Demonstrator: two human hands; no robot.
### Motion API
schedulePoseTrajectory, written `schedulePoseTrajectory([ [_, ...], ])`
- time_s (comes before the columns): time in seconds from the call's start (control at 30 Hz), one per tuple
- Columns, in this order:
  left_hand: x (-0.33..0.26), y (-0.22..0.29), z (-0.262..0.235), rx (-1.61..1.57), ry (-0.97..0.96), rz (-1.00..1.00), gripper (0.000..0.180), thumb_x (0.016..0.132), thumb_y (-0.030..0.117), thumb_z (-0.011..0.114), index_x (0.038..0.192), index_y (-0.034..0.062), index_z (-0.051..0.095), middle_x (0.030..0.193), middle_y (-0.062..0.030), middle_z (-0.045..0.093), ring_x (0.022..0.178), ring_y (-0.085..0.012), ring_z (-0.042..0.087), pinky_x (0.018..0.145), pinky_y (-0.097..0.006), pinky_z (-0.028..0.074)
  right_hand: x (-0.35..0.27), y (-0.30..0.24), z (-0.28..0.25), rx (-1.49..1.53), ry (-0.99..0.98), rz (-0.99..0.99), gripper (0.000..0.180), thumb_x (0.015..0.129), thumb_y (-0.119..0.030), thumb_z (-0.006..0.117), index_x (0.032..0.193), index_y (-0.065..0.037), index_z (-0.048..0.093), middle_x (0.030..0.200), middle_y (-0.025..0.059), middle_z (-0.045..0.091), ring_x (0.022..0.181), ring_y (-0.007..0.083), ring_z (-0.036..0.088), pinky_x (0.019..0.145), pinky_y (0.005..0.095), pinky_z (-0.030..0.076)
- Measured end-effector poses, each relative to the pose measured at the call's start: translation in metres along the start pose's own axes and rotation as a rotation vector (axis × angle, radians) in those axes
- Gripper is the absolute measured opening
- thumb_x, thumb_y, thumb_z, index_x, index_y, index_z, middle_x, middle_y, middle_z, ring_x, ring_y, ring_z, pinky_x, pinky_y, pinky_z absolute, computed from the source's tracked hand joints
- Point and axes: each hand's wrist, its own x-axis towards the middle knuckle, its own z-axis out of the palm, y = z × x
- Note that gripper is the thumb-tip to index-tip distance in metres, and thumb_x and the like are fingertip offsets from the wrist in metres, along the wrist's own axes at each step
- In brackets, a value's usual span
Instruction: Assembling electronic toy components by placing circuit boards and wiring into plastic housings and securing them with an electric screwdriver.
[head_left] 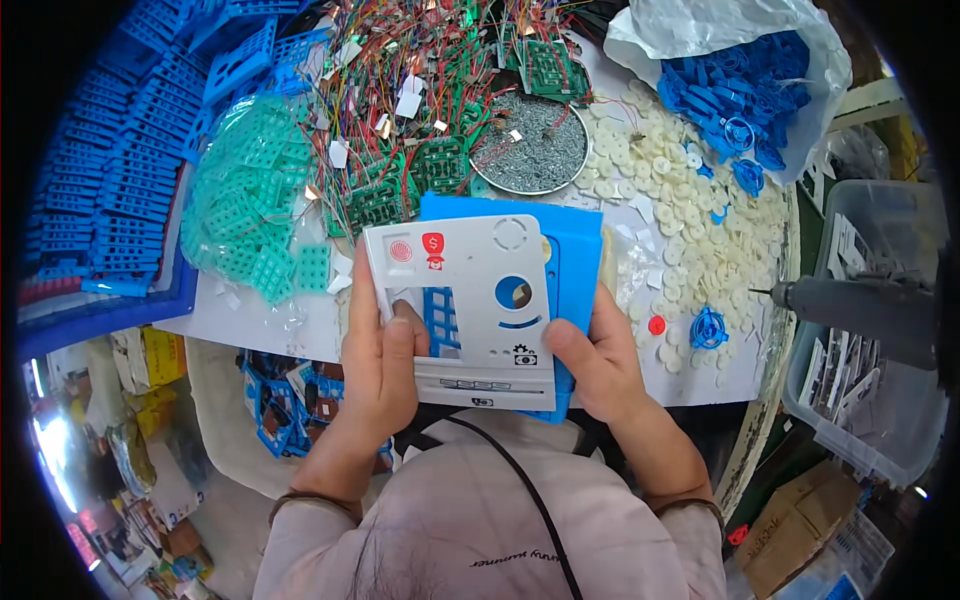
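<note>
A white plastic front panel (465,260), with a square cutout, a round hole and small printed icons, lies over a blue plastic panel (577,270) that shows beyond its top and right edges. My left hand (380,365) is closed on the white panel's left side, thumb at the front by the cutout. My right hand (605,365) is closed around the right side of both pieces, its thumb on the front near the right edge. The stack is held tilted above the near edge of the table, and the fingers behind it are mostly hidden.
Green circuit boards (440,165) with tangled wires lie behind a round dish of screws (535,145). Cream discs (690,240) cover the table's right side, where a grey power screwdriver (860,310) juts in. Green keypads (250,190) and stacked blue housings (130,160) are left.
</note>
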Motion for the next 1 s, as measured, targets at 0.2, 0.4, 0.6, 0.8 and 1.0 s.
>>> schedulePoseTrajectory([
  [0.2,0.003,0.002,0.003,-0.05,0.0,-0.085,0.063,0.104,0.005,0.041,0.162,-0.0012,0.018,0.129,-0.0102,0.06,0.082,-0.0057,0.05,0.071,-0.021,0.042,0.002,-0.004,0.0,0.056,-0.031,0.01,0.055,0.106,-0.028,0.059,0.147,0.002,0.039,0.137,0.0117,0.059,0.123,0.0175,0.056,0.104,0.0346,0.046],
  [0.4,0.007,-0.002,-0.003,-0.136,-0.087,-0.134,0.061,0.103,-0.001,0.042,0.16,-0.0053,0.021,0.151,-0.0174,0.048,0.13,-0.0177,0.052,0.107,-0.028,0.041,0.001,-0.001,-0.004,-0.036,-0.058,0.024,0.056,0.106,-0.032,0.057,0.147,0.002,0.04,0.133,0.0113,0.061,0.119,0.0163,0.058,0.101,0.0328,0.048],
  [0.6,0.0,-0.005,-0.008,-0.087,-0.085,-0.214,0.061,0.103,-0.002,0.044,0.16,-0.004,0.023,0.149,-0.0156,0.05,0.124,-0.0146,0.055,0.102,-0.026,0.044,0.005,-0.001,-0.001,0.061,-0.001,0.066,0.053,0.107,-0.033,0.057,0.143,0.003,0.044,0.131,0.0113,0.062,0.117,0.0155,0.058,0.099,0.0321,0.048],
  [0.8,0.001,-0.009,-0.004,-0.102,-0.034,-0.149,0.06,0.102,-0.003,0.043,0.16,-0.0037,0.025,0.146,-0.0147,0.053,0.119,-0.0122,0.057,0.097,-0.023,0.045,0.008,-0.001,-0.003,-0.142,-0.001,0.022,0.047,0.107,-0.032,0.055,0.138,0.003,0.048,0.125,0.0107,0.065,0.113,0.0155,0.06,0.096,0.0326,0.049],
  [1.0,0.001,-0.01,-0.008,-0.075,-0.047,-0.17,0.06,0.102,-0.004,0.044,0.159,-0.0046,0.027,0.149,-0.0169,0.051,0.123,-0.0144,0.055,0.101,-0.025,0.044,0.011,0.0,-0.001,-0.137,-0.021,0.019,0.047,0.107,-0.03,0.056,0.139,0.003,0.047,0.124,0.0113,0.066,0.113,0.0161,0.061,0.097,0.0329,0.05],
])
